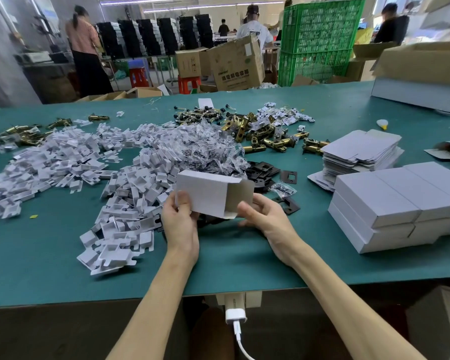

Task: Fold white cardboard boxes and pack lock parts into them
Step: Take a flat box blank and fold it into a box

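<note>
Both hands, left hand (181, 221) and right hand (264, 216), grip a half-folded white box (208, 193), seemingly empty; finished boxes (398, 203) stacked nearby.

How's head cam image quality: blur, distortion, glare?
Head view: wide-angle distortion bows the table at its far edge; motion blur smears the cartons top right and the brass latches far left; left hand, right hand and white box are sharp; lighting even, no glare.
</note>
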### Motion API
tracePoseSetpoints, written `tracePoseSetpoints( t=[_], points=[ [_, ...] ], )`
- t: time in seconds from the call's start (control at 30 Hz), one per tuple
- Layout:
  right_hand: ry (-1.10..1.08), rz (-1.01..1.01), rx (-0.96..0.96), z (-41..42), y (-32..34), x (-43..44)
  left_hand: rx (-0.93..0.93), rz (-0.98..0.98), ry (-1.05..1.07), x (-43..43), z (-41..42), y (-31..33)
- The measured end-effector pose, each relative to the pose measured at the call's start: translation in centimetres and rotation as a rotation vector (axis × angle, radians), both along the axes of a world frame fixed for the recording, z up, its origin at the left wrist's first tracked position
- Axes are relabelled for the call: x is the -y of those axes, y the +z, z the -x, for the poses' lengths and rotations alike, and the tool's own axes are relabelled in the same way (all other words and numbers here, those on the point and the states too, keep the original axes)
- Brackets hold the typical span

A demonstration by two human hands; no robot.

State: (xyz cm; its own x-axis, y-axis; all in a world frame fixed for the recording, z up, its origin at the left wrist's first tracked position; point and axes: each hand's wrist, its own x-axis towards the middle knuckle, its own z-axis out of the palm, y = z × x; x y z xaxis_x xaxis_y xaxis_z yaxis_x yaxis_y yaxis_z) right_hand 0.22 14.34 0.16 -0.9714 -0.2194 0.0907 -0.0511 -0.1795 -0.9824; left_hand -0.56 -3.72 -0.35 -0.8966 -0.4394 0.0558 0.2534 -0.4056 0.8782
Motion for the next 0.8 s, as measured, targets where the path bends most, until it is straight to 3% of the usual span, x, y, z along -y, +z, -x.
tracePoseSetpoints(
  t=[0.1, 0.23, 0.33, 0.57, 0.8],
  points=[
    [-0.028, -0.029, -0.02, 0.0, -0.1, 0.2, -0.002, 0.067, -0.107, -0.4, -0.3, 0.0],
    [-0.202, 0.205, 0.06, 0.2, -0.1, -0.1, -0.052, 0.118, -0.27, -0.6, -0.6, 0.1],
    [-0.284, 0.32, 0.141, 0.6, 0.0, 0.0, -0.066, 0.167, -0.275, -1.0, -0.7, 0.0],
    [-0.13, 0.468, 0.169, 0.5, 0.6, 0.0, -0.111, 0.391, -0.238, -1.5, -1.0, -0.1],
    [-0.166, 0.474, 0.159, 0.4, 0.4, -0.5, -0.044, 0.318, -0.363, -1.4, -1.1, -0.1]
  ],
)
